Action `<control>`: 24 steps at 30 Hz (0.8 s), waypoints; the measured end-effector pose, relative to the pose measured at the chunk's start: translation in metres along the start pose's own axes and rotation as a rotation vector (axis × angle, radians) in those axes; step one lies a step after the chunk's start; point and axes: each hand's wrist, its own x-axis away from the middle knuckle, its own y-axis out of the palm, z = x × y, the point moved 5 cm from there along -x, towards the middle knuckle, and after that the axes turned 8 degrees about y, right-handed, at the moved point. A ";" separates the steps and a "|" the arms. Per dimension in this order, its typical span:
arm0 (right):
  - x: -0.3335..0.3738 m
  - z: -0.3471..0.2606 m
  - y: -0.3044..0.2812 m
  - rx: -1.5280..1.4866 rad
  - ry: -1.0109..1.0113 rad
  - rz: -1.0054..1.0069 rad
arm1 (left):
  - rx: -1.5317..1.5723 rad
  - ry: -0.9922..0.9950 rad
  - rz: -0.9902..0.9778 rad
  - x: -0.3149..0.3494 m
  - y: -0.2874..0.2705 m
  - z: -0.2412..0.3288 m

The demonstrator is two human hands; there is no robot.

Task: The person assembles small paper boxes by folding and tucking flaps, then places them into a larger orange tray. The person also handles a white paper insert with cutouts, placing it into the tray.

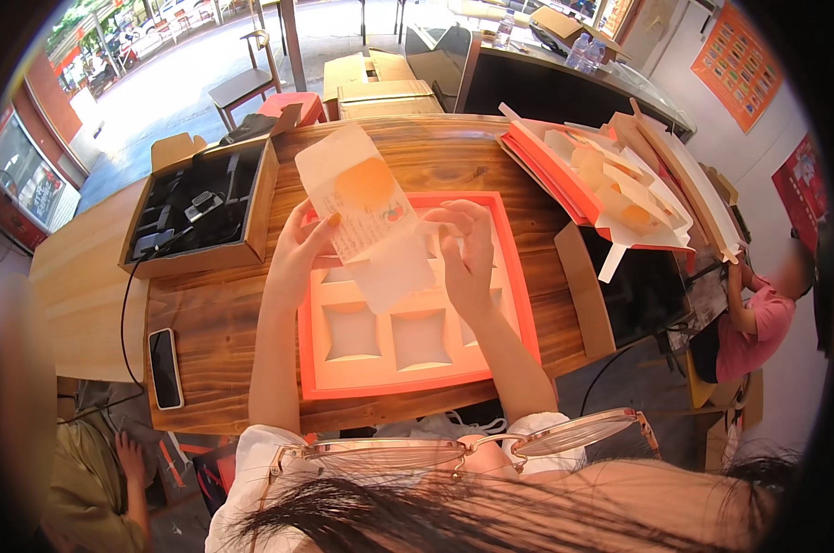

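Observation:
A folded white paper piece (366, 184) with a round orange print is held up by my left hand (299, 253), whose thumb and fingers pinch its left edge. My right hand (468, 258) is raised at the paper's right side, fingers bent and apart from the thumb. Whether its fingertips touch the paper's edge I cannot tell. Beneath both hands lies a shallow red-rimmed box (308, 369) on the wooden table (223, 341). Its pale orange insert (371, 370) has several square hollows; the paper and my hands hide part of them.
On the left stand an open cardboard box (196, 263) with black contents and a phone (165, 369). Red and white folded cartons (610, 184) pile up at right, above another cardboard box (587, 295). People sit at right (753, 323) and lower left (94, 479).

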 end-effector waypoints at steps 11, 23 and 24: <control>0.002 -0.019 -0.002 0.266 -0.295 0.249 | 0.129 0.037 0.078 -0.002 0.002 0.002; 0.021 -0.022 0.040 0.709 -0.447 -0.168 | 0.094 0.057 0.122 0.001 0.000 0.005; 0.022 -0.021 0.040 0.690 -0.440 -0.186 | 0.099 0.068 0.134 0.000 -0.002 0.005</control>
